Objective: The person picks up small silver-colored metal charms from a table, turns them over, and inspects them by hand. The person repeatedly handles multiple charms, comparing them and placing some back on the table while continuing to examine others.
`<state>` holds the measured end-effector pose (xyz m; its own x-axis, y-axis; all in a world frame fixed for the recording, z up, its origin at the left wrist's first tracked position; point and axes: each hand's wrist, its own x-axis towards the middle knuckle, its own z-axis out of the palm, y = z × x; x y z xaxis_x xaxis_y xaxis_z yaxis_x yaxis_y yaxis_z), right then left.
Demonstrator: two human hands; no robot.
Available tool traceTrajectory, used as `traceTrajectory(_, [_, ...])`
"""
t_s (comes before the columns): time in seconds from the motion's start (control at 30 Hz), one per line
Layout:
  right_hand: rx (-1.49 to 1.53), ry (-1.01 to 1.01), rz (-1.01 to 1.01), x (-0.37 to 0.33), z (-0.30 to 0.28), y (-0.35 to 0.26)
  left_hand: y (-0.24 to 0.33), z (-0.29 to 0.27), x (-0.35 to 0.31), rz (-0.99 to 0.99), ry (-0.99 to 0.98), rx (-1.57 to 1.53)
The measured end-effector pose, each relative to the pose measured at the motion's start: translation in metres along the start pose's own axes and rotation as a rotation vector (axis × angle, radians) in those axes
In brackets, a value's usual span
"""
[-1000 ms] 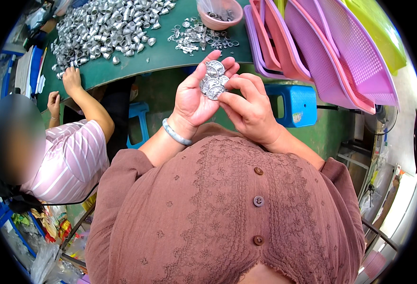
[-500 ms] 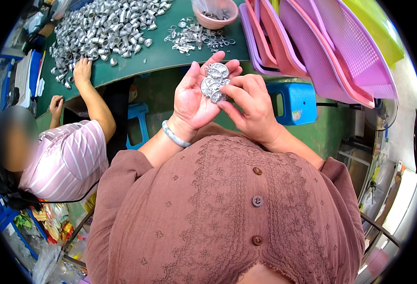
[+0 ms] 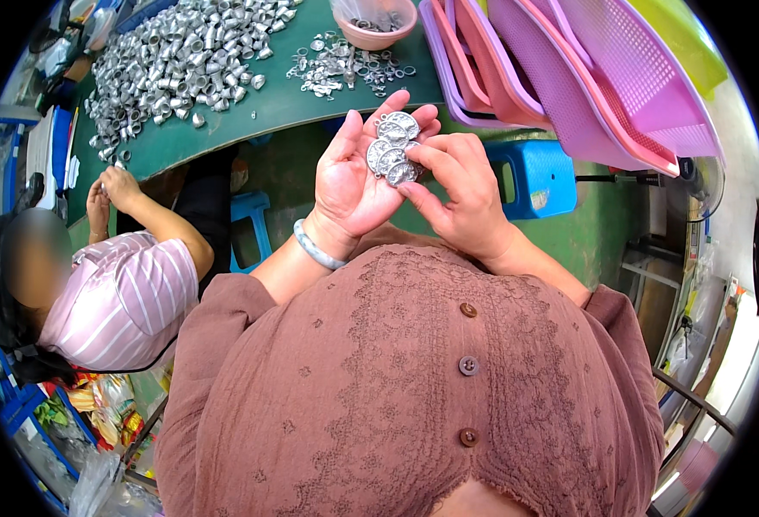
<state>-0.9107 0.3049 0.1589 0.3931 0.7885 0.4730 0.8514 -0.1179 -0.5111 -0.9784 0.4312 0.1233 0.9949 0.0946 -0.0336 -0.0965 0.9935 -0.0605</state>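
Several round silver-coloured metal pendants (image 3: 394,129) with small loops lie overlapping on the upturned palm of my left hand (image 3: 345,177). Its fingers stretch away from me, slightly curled, bearing them from below. Thumb and fingertips of my right hand (image 3: 461,185) pinch the edge of the lowest pendant (image 3: 401,172), partly covering it. Both hands are held in front of my chest, just off the near edge of the green table (image 3: 306,105).
Beyond my hands the table carries loose metal charms (image 3: 336,69), a pink bowl (image 3: 378,33) and a big heap of silver caps (image 3: 181,60). Plastic baskets (image 3: 560,77) lean at the right above a blue stool (image 3: 539,179). A co-worker (image 3: 138,284) sits at the left.
My hands and the pendants stay nearly as they were, with the right fingertips shifted only slightly. The co-worker's hand has drawn back from the cap heap to meet the other hand.
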Motion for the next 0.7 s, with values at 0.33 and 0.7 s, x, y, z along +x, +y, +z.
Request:
traceTrajectory(0.33, [0.031,0.071,0.068,-0.006,-0.01,0.003,-0.007,0.001,0.002,-0.039,0.004,-0.032])
traceTrajectory(0.7, [-0.087,0.051,-0.026,0.022,-0.011,0.011,-0.003,0.001,-0.007,-0.064,0.039,-0.009])
